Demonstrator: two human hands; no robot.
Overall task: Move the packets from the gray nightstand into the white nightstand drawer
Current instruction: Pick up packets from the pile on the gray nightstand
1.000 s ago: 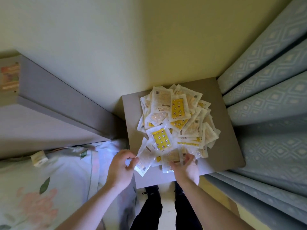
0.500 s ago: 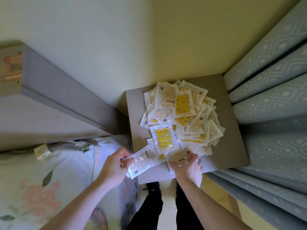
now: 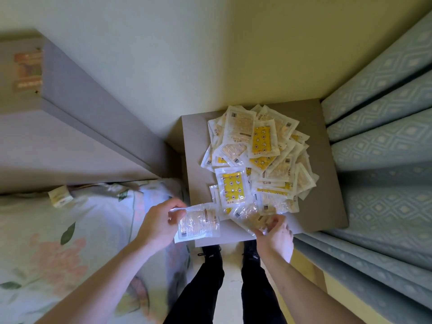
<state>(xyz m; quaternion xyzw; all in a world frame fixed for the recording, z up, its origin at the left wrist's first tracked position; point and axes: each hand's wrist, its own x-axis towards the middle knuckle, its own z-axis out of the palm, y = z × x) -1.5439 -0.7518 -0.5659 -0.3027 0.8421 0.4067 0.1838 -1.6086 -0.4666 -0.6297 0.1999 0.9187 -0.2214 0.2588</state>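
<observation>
A heap of flat clear-plastic packets with yellow printed inserts (image 3: 258, 160) lies on the grey square tabletop of the nightstand (image 3: 327, 206), wedged between the cream wall and the pale blue patterned curtain (image 3: 385, 136). The left hand (image 3: 159, 224) pinches 1 crinkled transparent packet (image 3: 198, 224) by its upper corner, holding it off the tabletop's near left edge, clear of the heap. The right hand (image 3: 277, 235) has its fingers curled onto another clear packet (image 3: 251, 218) at the heap's near edge, gripping it. The white nightstand drawer is not in view.

These packets look light, thin and floppy, with slick film that likely slides against its neighbours, so an edge or corner pinch seems the surest hold; grabbing several at once risks some slipping free. A floral bedsheet (image 3: 58, 242) lies to the left.
</observation>
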